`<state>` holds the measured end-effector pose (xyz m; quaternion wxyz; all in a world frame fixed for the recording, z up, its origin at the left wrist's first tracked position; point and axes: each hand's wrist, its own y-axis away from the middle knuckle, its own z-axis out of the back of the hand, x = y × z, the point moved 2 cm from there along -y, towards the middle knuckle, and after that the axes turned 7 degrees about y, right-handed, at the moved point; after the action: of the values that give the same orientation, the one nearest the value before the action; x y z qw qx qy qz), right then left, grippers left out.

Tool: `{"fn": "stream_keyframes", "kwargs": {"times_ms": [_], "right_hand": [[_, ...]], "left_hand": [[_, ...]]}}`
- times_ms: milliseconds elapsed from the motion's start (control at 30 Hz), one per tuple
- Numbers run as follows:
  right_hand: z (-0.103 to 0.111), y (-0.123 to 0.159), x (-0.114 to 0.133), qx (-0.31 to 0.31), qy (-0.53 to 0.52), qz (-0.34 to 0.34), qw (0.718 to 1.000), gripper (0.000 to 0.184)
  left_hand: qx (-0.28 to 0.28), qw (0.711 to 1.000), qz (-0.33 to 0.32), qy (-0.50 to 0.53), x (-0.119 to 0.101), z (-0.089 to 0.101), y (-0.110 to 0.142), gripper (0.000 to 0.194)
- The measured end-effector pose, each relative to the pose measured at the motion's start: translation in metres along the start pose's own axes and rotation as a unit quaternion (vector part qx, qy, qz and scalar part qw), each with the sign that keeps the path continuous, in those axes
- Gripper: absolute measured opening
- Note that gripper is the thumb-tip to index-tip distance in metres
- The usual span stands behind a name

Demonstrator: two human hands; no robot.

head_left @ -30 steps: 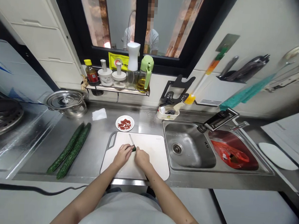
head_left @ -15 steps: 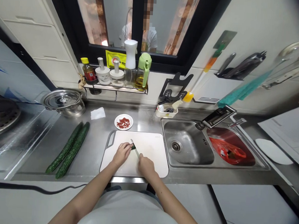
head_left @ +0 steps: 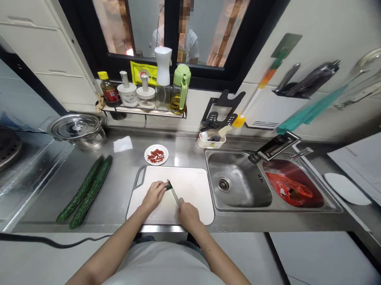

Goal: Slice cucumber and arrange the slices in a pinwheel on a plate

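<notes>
- Two hands worked over the cutting board (head_left: 199,194), and the step looked like cutting with a knife (head_left: 175,195).
- To cut well, it seemed best to curl the left fingertips back and tuck the thumb behind, because the blade was so near them.
- A slow, steady push seemed safest, with the green piece (head_left: 169,186) held flat on the board so it could not roll.
- The green piece was near the middle of the board. It stuck out just past the left fingertips, on the side by the knife. Whether the blade touched it or sat just beside it was too small to tell.
- The left hand (head_left: 155,196) had bent fingers that seemed to pinch the green piece.
- The right hand (head_left: 188,214), by the board's near edge, had its fingers wrapped around the knife's handle.
- Two cucumbers (head_left: 92,191) lay left of the board, and a dish (head_left: 146,156) of red bits (head_left: 156,156) sat just past its far edge.
</notes>
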<state>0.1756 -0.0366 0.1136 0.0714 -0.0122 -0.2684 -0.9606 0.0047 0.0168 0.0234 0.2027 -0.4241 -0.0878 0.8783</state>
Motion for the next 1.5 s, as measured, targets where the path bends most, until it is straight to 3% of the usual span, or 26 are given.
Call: {"fn": "stream_keyframes", "kwargs": {"times_ms": [533, 1000, 1267, 1367, 1500], "right_hand": [[-0.001, -0.035, 0.007, -0.077, 0.002, 0.022, 0.997, 0.029], [0.004, -0.013, -0.013, -0.066, 0.033, -0.028, 0.997, 0.034], [0.006, -0.009, -0.022, -0.141, 0.039, -0.056, 0.988, 0.038], [0.005, -0.009, -0.024, -0.155, 0.044, -0.059, 0.985, 0.043], [0.007, -0.006, -0.026, -0.167, 0.056, -0.050, 0.983, 0.048]], "left_hand": [[0.014, 1.000, 0.003, 0.019, -0.013, 0.002, 0.014, 0.029], [0.016, 1.000, 0.020, 0.013, -0.017, 0.001, 0.023, 0.033], [0.001, 1.000, 0.016, 0.024, -0.019, 0.001, 0.028, 0.035], [-0.039, 0.998, 0.028, 0.028, -0.020, 0.002, 0.033, 0.030], [-0.158, 0.984, 0.082, -0.008, -0.024, 0.012, 0.032, 0.028]]}}
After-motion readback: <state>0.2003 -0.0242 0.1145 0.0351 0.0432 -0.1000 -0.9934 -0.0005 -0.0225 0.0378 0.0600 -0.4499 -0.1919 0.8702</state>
